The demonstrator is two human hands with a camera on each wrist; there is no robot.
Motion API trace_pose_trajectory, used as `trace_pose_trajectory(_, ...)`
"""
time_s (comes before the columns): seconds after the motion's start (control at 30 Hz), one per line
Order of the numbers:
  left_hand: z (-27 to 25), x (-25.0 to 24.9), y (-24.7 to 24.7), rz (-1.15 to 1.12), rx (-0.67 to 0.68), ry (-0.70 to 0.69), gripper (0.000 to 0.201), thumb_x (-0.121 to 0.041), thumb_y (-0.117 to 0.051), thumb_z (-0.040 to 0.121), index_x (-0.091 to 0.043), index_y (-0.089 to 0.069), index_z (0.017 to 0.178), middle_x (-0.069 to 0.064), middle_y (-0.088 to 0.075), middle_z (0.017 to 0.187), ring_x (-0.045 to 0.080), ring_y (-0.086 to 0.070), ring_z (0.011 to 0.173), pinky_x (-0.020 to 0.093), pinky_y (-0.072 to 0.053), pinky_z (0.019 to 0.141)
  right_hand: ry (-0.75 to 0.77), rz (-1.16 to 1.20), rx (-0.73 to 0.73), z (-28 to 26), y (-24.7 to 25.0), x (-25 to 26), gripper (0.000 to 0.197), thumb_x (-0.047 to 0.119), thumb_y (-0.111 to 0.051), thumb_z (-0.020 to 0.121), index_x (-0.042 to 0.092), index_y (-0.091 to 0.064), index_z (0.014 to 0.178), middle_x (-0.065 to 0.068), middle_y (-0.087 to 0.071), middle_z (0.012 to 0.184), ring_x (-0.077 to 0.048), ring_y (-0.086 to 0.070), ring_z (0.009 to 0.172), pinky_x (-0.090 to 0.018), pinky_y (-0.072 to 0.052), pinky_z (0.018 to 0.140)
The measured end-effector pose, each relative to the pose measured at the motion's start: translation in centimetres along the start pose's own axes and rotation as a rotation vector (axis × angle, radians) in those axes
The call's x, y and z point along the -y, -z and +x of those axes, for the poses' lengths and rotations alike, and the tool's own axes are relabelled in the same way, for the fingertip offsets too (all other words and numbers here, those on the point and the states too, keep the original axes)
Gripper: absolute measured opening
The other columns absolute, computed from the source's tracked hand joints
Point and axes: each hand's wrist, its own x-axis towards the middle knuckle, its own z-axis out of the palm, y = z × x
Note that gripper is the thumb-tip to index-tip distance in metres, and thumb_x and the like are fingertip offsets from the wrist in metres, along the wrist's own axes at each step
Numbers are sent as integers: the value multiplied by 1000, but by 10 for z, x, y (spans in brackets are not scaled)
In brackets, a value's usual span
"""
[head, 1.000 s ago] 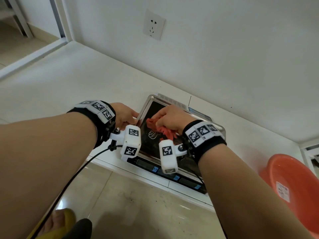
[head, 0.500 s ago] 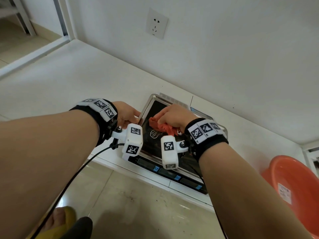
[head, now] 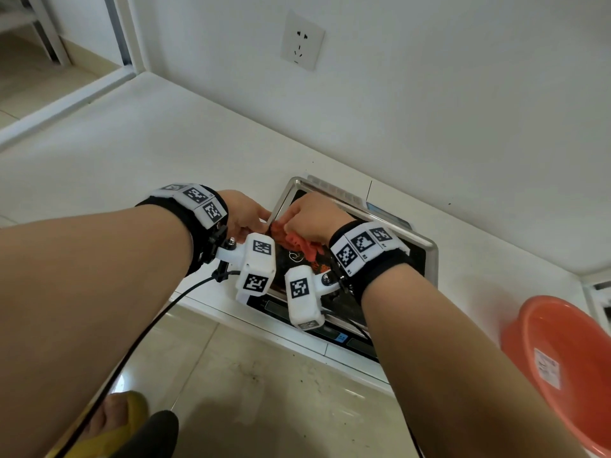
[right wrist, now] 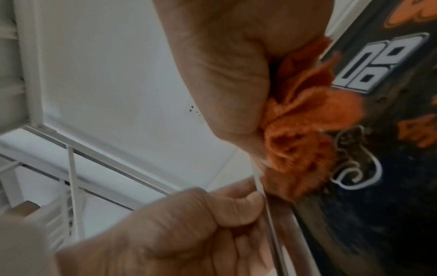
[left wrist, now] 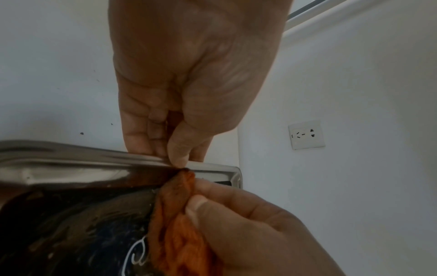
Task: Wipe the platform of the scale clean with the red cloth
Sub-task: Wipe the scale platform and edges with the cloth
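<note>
The scale point(head: 342, 337) sits on a white ledge by the wall, and its steel platform point(head: 428, 256) reflects a dark printed shirt. My right hand point(head: 310, 214) grips the bunched red cloth point(head: 299, 244) and presses it on the platform at the left rim. In the right wrist view the cloth point(right wrist: 300, 130) bulges from under the right hand point(right wrist: 224, 74). My left hand point(head: 246, 214) pinches the platform's left rim, thumb on top; in the left wrist view the left hand point(left wrist: 189, 93) is on the rim point(left wrist: 94, 155), right beside the cloth point(left wrist: 179, 224).
An orange plastic basin point(head: 562, 368) stands at the right, close to my right forearm. A wall socket point(head: 301, 41) is above the scale. A black cable point(head: 139, 338) hangs from my left wrist over the tiled floor, near a foot in a yellow slipper point(head: 122, 421).
My right hand has slid the cloth leftward across the platform to its left rim, next to the left hand. The left hand has kept its hold on the rim.
</note>
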Motion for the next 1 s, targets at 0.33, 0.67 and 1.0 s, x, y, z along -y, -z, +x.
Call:
trace_pose_trajectory(0.33, -7, -3, -3, -38, 2, 26, 34, 7, -44, 96, -20, -63, 87, 12, -55, 85, 19, -44, 70, 25, -35, 61, -156, 460, -125, 5, 30, -39, 16, -1, -61, 95, 13, -56, 102, -7, -62, 76, -6, -61, 39, -18, -52, 43)
trace_pose_trajectory(0.67, -12, -6, -4, -36, -9, 22, 29, 1, -45, 97, -16, -63, 112, 11, -53, 92, 22, -46, 80, 28, -38, 68, -124, -14, -377, 29, 22, -56, 19, 21, -57, 88, 19, -72, 76, -9, -76, 77, -29, -74, 91, -47, -63, 76)
trace_pose_trajectory(1.0, -6, -2, -3, -56, 4, 22, 26, 3, -47, 96, -17, -64, 92, 14, -50, 100, 22, -43, 85, 33, -37, 82, 24, -439, -245, 8, 22, -42, 30, 33, -83, 73, 17, -77, 98, -4, -67, 106, -21, -62, 106, -40, -57, 92)
